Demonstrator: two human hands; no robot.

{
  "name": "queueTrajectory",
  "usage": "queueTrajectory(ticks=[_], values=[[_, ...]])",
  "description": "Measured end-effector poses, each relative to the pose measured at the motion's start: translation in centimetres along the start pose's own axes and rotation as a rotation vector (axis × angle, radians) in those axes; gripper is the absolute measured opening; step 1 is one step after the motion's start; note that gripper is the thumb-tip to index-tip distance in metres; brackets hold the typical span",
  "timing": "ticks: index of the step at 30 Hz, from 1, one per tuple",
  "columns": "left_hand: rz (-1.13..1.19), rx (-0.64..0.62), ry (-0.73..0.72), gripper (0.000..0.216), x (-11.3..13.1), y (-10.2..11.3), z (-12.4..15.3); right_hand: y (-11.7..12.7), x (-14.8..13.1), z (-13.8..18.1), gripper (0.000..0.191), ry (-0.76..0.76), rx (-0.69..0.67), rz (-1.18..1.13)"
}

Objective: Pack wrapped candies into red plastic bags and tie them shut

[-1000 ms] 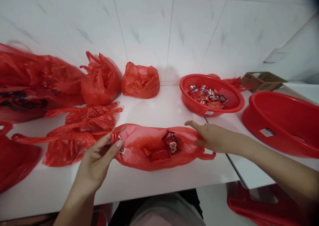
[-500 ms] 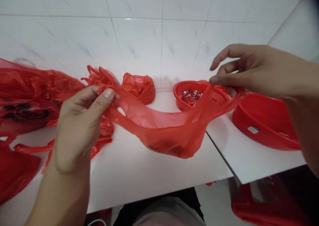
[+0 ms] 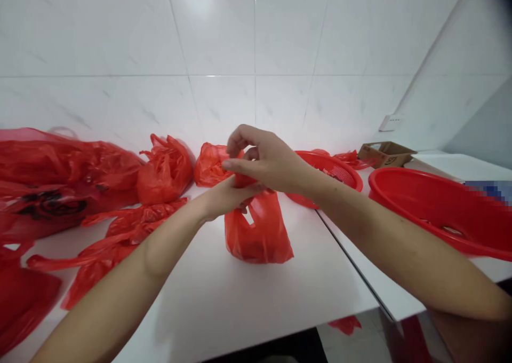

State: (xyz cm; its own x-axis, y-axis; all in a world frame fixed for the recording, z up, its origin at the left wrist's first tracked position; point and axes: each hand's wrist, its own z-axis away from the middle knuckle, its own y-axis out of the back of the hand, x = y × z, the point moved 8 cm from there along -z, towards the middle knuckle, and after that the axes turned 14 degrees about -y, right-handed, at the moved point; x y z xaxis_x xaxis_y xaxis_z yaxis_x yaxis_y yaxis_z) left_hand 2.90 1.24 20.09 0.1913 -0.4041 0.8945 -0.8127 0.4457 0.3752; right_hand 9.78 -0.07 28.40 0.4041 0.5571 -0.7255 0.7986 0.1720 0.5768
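Note:
A small red plastic bag (image 3: 258, 235) stands on the white counter (image 3: 224, 304), its two handles pulled together above it. My left hand (image 3: 224, 195) is closed on the handles from below. My right hand (image 3: 266, 157) sits just over it, fingers pinched on the same gathered handles. What is inside the bag is hidden by the plastic.
Filled red bags (image 3: 164, 168) and a knotted one (image 3: 208, 163) line the tiled wall; flat red bags (image 3: 112, 235) lie at the left. A red basket (image 3: 340, 171), a large red basin (image 3: 440, 208) and a cardboard box (image 3: 386, 153) stand to the right.
Both hands lifted the bag's handles off the counter, then brought them together over the bag. The bag went from lying open and flat to standing bunched. The view tilted up.

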Motion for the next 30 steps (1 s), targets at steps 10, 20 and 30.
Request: queueTrajectory(ticks=[10,20,30], values=[[0.388,0.130,0.075,0.031,-2.8,1.1,0.1,1.0,5.0,3.4,0.010,-0.107,0.090,-0.032],[-0.176,-0.150,-0.119,0.009,-0.4,0.0,1.3,-1.9,7.4,4.5,0.033,-0.246,0.103,-0.260],[-0.790,0.319,-0.582,0.035,-0.4,0.3,2.6,-5.9,11.8,5.0,0.028,-0.414,-0.367,-0.527]])
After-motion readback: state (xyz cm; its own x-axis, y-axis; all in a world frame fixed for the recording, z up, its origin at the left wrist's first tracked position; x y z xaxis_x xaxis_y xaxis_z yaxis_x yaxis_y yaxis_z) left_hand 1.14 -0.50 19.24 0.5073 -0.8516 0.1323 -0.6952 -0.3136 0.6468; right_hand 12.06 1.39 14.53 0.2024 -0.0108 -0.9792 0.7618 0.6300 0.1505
